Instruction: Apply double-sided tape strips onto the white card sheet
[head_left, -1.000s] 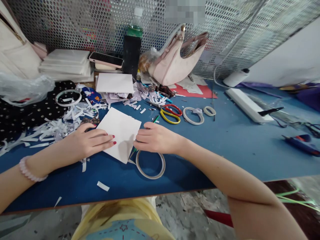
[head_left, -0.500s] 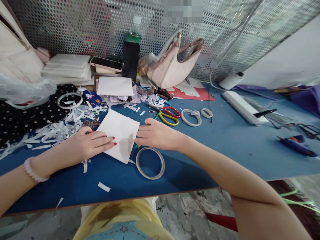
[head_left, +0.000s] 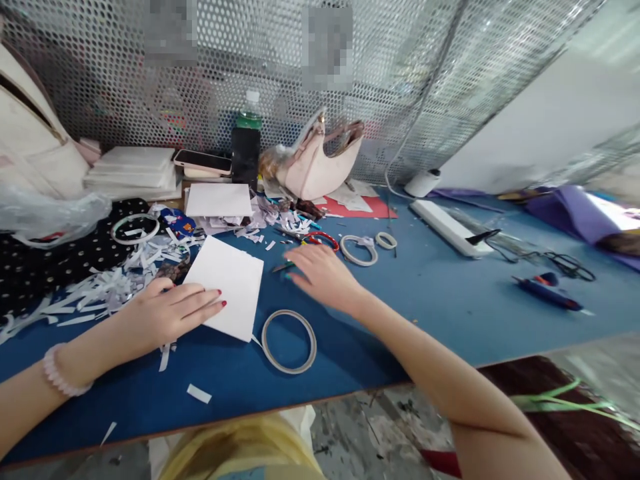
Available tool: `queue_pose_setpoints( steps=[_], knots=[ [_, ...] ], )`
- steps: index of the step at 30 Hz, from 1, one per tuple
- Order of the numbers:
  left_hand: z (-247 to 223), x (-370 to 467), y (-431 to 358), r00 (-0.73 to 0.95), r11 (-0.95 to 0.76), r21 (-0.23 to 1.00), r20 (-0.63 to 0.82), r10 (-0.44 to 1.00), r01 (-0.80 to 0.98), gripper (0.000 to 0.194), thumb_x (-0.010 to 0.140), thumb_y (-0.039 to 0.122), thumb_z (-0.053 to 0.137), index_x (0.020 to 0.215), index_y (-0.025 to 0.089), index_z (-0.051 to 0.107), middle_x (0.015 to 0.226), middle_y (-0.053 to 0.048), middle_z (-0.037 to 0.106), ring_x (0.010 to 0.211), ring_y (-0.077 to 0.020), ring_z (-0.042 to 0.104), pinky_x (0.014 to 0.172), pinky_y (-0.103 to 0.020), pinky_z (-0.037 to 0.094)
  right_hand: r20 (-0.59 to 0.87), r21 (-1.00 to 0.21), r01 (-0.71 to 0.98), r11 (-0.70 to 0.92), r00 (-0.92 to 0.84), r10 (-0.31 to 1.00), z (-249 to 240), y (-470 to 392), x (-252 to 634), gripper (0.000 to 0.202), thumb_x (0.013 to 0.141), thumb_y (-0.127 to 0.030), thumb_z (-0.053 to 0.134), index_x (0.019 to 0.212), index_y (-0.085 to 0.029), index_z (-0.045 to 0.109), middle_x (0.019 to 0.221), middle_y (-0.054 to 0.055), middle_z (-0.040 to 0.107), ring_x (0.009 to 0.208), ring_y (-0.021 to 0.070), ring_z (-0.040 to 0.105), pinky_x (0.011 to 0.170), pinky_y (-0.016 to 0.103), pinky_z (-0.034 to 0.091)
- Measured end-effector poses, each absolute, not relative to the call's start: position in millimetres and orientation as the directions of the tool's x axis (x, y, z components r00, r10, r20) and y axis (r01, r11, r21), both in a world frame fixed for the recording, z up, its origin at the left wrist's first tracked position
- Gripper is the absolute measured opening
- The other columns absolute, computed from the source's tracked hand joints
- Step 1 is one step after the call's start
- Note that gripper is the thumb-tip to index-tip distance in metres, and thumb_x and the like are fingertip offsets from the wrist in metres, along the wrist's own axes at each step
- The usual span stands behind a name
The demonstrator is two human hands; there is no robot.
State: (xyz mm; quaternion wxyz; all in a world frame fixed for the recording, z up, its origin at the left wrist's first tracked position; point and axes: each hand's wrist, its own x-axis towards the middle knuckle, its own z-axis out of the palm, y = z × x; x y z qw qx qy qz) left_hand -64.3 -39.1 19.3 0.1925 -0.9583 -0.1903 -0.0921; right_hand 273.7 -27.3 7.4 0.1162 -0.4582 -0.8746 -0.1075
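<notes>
My left hand lies with its fingers outstretched over a white square card, pressing its left side to the blue table. From the card's lower corner a short strip runs to a roll of narrow tape, which lies flat. My right hand is to the right of the card, apart from it. Between its thumb and fingers shows a small teal-handled pointed tool, tip to the left; its kind is unclear. Just behind this hand are red-and-yellow-handled scissors, partly covered.
Paper shreds are heaped at the left. White cards and a pink bag stand at the back. Two more tape rolls lie behind my right hand. A white bar and blue cutters are farther right.
My right hand has drawn back from the card's right edge, its fingers straighter. The teal tool now points left. My left hand stays on the card; the view has shifted.
</notes>
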Motion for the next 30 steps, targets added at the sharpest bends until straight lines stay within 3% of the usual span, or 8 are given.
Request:
queue_pose_setpoints(
  steps=[3,6,12,15,19,25,27,30],
  knots=[
    [19,-63,-40,0.909,-0.839,-0.366,0.268,0.320,0.403,0.056,0.094,-0.005,0.037,0.132,0.031,0.058,0.135,0.003,0.063,0.116,-0.0160,0.060,0.081,-0.033,0.038,0.255,-0.054,0.739,0.671,-0.640,0.725,10,-73,244,0.026,0.091,-0.039,0.058,0.100,-0.015,0.064,0.096,0.008,0.070,0.090,0.0225,0.059,0.079,0.036,0.038],
    [20,-62,-42,0.907,-0.833,-0.379,0.288,0.308,0.403,0.054,0.096,-0.002,0.038,0.134,0.031,0.057,0.134,0.004,0.064,0.115,-0.0158,0.060,0.081,-0.034,0.039,0.271,-0.045,0.721,0.691,-0.657,0.704,2,-107,221,0.030,0.086,-0.047,0.060,0.085,-0.017,0.061,0.084,0.005,0.065,0.082,0.0219,0.056,0.076,0.037,0.035],
    [28,-66,-46,0.882,-0.838,-0.328,0.339,0.327,0.437,0.064,0.095,-0.002,0.039,0.144,0.039,0.045,0.133,0.006,0.064,0.112,-0.0165,0.063,0.078,-0.032,0.040,0.345,0.055,0.787,0.615,-0.593,0.728,-15,-113,212,0.012,0.088,-0.014,0.054,0.077,-0.018,0.056,0.077,0.003,0.061,0.075,0.0192,0.054,0.070,0.036,0.035],
    [30,-68,-45,0.856,-0.837,-0.280,0.373,0.357,0.471,0.068,0.095,-0.003,0.036,0.147,0.042,0.039,0.131,0.005,0.065,0.111,-0.0169,0.063,0.078,-0.032,0.040,0.316,0.044,0.812,0.583,-0.564,0.763,-13,-110,216,0.012,0.086,-0.009,0.052,0.087,-0.017,0.060,0.077,0.004,0.061,0.071,0.0192,0.054,0.064,0.035,0.036],
    [31,-69,-44,0.846,-0.849,-0.217,0.369,0.386,0.482,0.063,0.097,0.000,0.031,0.147,0.038,0.040,0.134,0.003,0.064,0.115,-0.0181,0.061,0.082,-0.034,0.041,0.278,-0.027,0.829,0.559,-0.531,0.801,-11,-107,221,0.032,0.082,-0.007,0.052,0.112,-0.012,0.062,0.083,0.006,0.065,0.075,0.0209,0.059,0.066,0.034,0.044],
    [54,-58,-47,0.707,-0.798,-0.015,0.474,0.525,0.603,0.037,0.103,0.019,0.034,0.131,0.029,0.055,0.125,0.003,0.067,0.110,-0.0211,0.062,0.095,-0.038,0.043,0.298,-0.273,0.798,0.537,-0.460,0.836,-11,-102,236,0.026,0.087,-0.009,0.049,0.106,-0.013,0.066,0.091,0.009,0.069,0.083,0.0201,0.065,0.075,0.032,0.054],
    [69,-54,-48,0.578,-0.709,0.097,0.507,0.639,0.699,0.037,0.103,0.025,0.037,0.137,0.023,0.049,0.129,-0.001,0.065,0.112,-0.0216,0.062,0.093,-0.034,0.048,0.354,-0.346,0.768,0.538,-0.425,0.833,-7,-101,242,0.025,0.090,-0.011,0.047,0.106,-0.014,0.067,0.094,0.010,0.069,0.087,0.0202,0.066,0.078,0.032,0.056],
    [83,-52,-44,0.403,-0.603,0.313,0.514,0.757,0.734,0.049,0.099,0.036,0.046,0.145,0.019,0.040,0.137,-0.006,0.060,0.108,-0.0230,0.066,0.075,-0.024,0.057,0.435,-0.432,0.737,0.520,-0.335,0.836,3,-100,251,0.025,0.091,-0.010,0.046,0.103,-0.017,0.066,0.095,0.009,0.069,0.085,0.0186,0.067,0.076,0.030,0.056]
  ],
)
